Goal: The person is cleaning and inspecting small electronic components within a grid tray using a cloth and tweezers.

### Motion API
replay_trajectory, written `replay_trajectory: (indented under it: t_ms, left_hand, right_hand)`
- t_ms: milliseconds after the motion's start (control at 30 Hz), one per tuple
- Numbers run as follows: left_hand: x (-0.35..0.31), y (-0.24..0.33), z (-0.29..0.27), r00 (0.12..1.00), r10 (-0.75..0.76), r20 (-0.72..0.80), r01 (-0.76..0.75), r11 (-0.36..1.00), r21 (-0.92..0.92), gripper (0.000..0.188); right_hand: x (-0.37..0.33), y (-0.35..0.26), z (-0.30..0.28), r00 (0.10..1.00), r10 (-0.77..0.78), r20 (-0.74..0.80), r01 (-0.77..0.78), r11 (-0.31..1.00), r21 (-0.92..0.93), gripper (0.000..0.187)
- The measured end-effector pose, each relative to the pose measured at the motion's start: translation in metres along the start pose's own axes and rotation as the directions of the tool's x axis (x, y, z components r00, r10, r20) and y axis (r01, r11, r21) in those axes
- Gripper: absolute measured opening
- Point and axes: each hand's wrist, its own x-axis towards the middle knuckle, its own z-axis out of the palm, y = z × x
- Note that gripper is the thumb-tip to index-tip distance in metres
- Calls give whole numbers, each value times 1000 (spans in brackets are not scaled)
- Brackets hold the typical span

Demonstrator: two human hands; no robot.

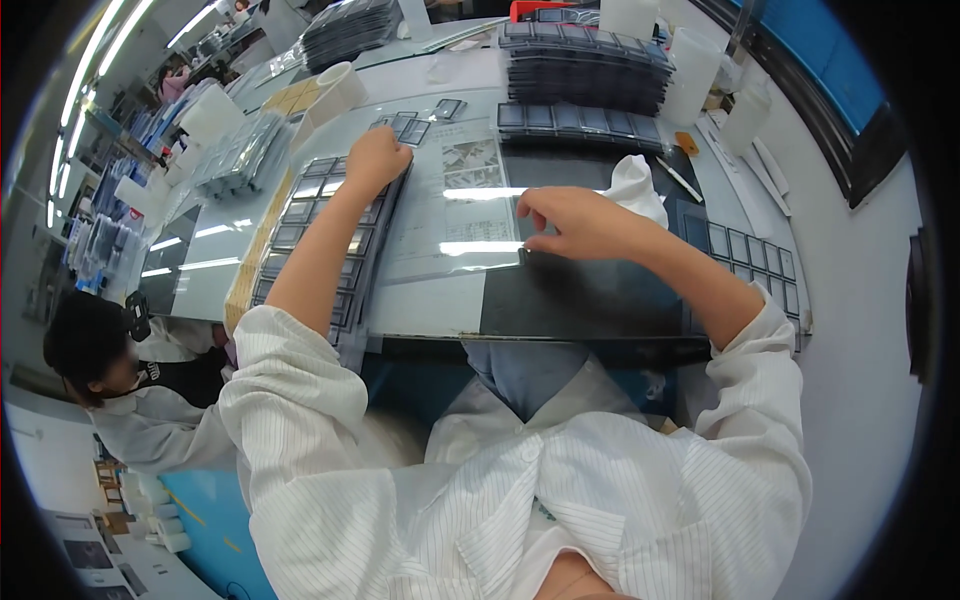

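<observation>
My left hand (378,162) is closed over the far end of a tray (350,270) of small dark-framed rectangular panels. Its fingertips point down, and whatever they grip is hidden. Just beyond it, several loose dark-framed panels (412,130) lie on the table, with another panel (449,109) a little farther off. My right hand (580,222) hovers near the left edge of a black mat (570,300), thumb and fingers curved and apart, nothing visible between them. A crumpled white cloth (636,188) lies just beyond that hand.
A tall stack of dark trays (585,70) stands at the back, with a single tray (578,125) before it. A pen (680,180) lies on the right, near another panel tray (755,260). Printed sheets (470,165) lie mid-table. A co-worker (130,380) sits at left.
</observation>
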Motion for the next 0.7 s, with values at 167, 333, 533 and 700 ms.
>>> replay_trajectory:
  t_ms: [167,333,533,700]
  left_hand:
    - [0,-18,-9,982,-102,159,120,987,-107,32]
    - [-4,4,-21,994,-95,54,102,984,-148,39]
    - [5,17,0,995,-95,14,94,993,70,39]
    - [14,-20,-6,948,-206,243,288,880,-378,32]
  right_hand:
    - [-7,12,2,998,-9,54,6,998,56,35]
    - [-3,15,6,980,32,194,-57,990,127,37]
    - [-1,-3,15,969,-90,229,63,990,125,42]
    - [-13,-4,13,954,-78,290,52,994,96,40]
